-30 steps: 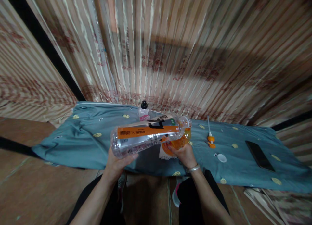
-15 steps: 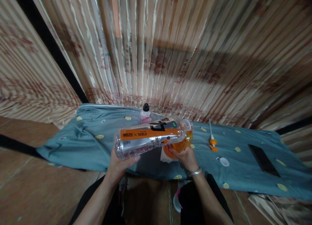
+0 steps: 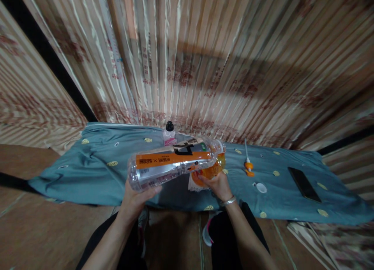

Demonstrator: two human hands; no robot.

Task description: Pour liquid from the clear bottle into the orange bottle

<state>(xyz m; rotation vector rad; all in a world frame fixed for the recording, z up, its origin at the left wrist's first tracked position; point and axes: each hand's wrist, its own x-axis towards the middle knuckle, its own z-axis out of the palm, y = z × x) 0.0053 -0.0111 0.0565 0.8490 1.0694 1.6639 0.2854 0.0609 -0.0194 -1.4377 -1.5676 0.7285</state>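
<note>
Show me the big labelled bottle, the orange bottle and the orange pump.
Labelled bottle [image 3: 172, 159], head view: the label's orange band.
Orange bottle [image 3: 215, 169], head view: its exposed side.
Orange pump [image 3: 248, 166], head view: its orange part.

On the orange band [image 3: 189, 159] of your clear bottle [image 3: 163, 173] you can read × [image 3: 154, 161] between Chinese characters [image 3: 166, 159]; the printed characters [image 3: 145, 62] on the curtain [image 3: 204, 32] are too blurred

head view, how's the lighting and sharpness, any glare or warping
Head view: dim overall, with glints on the clear plastic bottle in the left hand, the bottle's fine print soft; same view: broad shadow across the striped curtain, whose folds fan outward, suggesting wide-angle distortion.
</note>
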